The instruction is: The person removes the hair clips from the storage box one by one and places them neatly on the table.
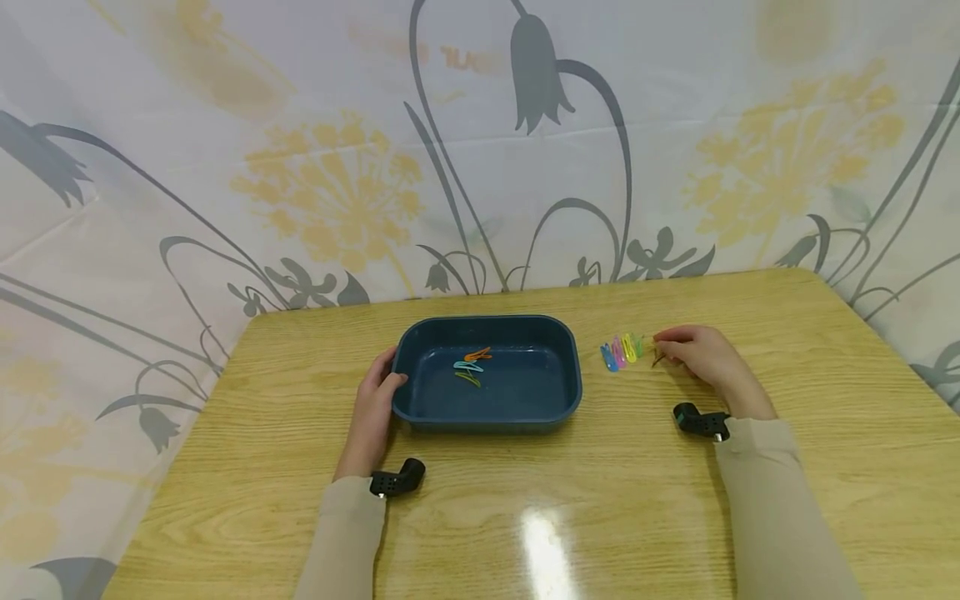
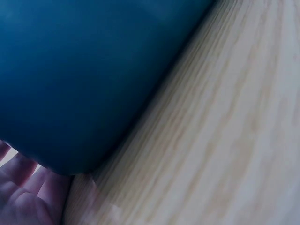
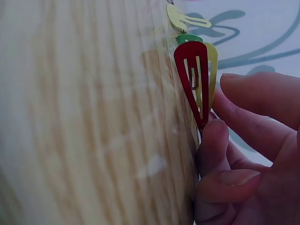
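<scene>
Red and metallic-looking, the teardrop-shaped hair clip (image 3: 204, 79) risked slipping, we judged, since the right hand (image 1: 697, 354) pinched only its narrow end, right of the deep-blue rectangular tray (image 1: 525, 383) our left hand (image 1: 372, 396) gripped.

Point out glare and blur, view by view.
Head: a white streak of glare on the table, near the bottom; left wrist: the tray's wall dark and soft; right wrist: the red clip fairly crisp, the table blurry.
</scene>
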`<state>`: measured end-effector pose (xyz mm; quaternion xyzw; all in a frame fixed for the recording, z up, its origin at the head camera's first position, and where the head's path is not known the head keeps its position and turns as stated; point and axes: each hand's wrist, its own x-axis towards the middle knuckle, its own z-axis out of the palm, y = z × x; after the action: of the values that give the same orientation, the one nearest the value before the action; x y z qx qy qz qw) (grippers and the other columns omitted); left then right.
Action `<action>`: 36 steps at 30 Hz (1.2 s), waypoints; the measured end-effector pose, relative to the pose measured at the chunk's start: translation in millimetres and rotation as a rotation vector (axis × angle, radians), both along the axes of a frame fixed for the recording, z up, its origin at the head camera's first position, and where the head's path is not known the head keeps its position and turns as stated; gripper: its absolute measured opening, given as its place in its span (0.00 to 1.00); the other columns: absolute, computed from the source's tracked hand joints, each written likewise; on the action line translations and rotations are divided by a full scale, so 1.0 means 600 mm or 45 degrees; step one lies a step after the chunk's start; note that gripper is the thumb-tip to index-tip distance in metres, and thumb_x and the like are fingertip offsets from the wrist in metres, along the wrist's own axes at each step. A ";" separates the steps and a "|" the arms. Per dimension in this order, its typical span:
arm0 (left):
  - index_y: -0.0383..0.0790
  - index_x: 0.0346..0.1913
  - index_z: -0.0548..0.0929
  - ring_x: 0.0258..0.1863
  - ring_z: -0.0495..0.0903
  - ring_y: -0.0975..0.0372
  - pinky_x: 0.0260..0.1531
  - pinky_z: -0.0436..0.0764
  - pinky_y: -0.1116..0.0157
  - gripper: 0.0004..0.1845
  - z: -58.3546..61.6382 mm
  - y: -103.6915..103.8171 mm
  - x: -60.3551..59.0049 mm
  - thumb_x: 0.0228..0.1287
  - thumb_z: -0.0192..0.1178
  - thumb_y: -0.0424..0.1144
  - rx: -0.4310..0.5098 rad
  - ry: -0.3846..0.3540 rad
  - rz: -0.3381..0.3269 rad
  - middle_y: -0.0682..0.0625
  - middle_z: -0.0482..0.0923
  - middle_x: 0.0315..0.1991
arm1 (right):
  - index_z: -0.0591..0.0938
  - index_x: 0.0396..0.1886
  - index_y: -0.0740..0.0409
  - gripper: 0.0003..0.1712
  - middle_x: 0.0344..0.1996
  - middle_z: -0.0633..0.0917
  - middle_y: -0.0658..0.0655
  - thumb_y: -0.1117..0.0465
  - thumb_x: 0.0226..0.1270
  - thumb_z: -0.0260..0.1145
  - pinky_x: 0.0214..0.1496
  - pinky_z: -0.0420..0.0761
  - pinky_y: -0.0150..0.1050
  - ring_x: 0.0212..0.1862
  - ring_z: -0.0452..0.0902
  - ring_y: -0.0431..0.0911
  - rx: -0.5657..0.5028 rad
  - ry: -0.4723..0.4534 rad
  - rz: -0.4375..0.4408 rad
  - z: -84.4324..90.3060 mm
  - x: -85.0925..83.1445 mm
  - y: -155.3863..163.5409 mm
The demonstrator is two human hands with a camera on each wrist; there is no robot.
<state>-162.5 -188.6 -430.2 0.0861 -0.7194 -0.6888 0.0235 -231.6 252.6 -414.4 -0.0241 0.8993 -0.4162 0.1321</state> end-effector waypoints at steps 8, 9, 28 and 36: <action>0.46 0.64 0.66 0.63 0.61 0.60 0.62 0.58 0.59 0.25 0.000 0.001 -0.001 0.63 0.46 0.33 -0.031 0.010 -0.001 0.50 0.63 0.65 | 0.69 0.61 0.66 0.28 0.59 0.70 0.68 0.50 0.71 0.46 0.48 0.68 0.40 0.54 0.66 0.53 0.003 0.037 0.052 0.000 0.000 0.003; 0.46 0.65 0.65 0.63 0.61 0.61 0.62 0.59 0.59 0.25 0.001 0.001 -0.001 0.63 0.46 0.33 -0.029 0.009 -0.003 0.51 0.63 0.65 | 0.69 0.61 0.66 0.28 0.59 0.70 0.68 0.51 0.71 0.46 0.47 0.68 0.39 0.53 0.66 0.52 -0.006 0.039 0.051 0.000 0.001 0.003; 0.46 0.66 0.63 0.65 0.59 0.60 0.64 0.56 0.59 0.26 -0.002 -0.001 -0.002 0.64 0.47 0.33 -0.012 -0.010 -0.001 0.50 0.60 0.67 | 0.68 0.61 0.65 0.28 0.44 0.75 0.62 0.50 0.71 0.48 0.32 0.71 0.34 0.34 0.71 0.42 -0.117 0.068 -0.027 -0.002 0.007 0.008; 0.47 0.66 0.64 0.64 0.60 0.61 0.63 0.58 0.59 0.26 -0.002 -0.001 -0.001 0.64 0.46 0.34 -0.047 -0.004 -0.004 0.51 0.62 0.65 | 0.67 0.63 0.61 0.32 0.39 0.74 0.61 0.44 0.69 0.47 0.28 0.71 0.36 0.30 0.70 0.45 -0.168 0.075 -0.129 0.003 0.009 0.012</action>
<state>-162.9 -189.1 -431.3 0.0856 -0.7321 -0.6754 0.0227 -226.1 259.8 -412.7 0.0004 0.8736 -0.4797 0.0824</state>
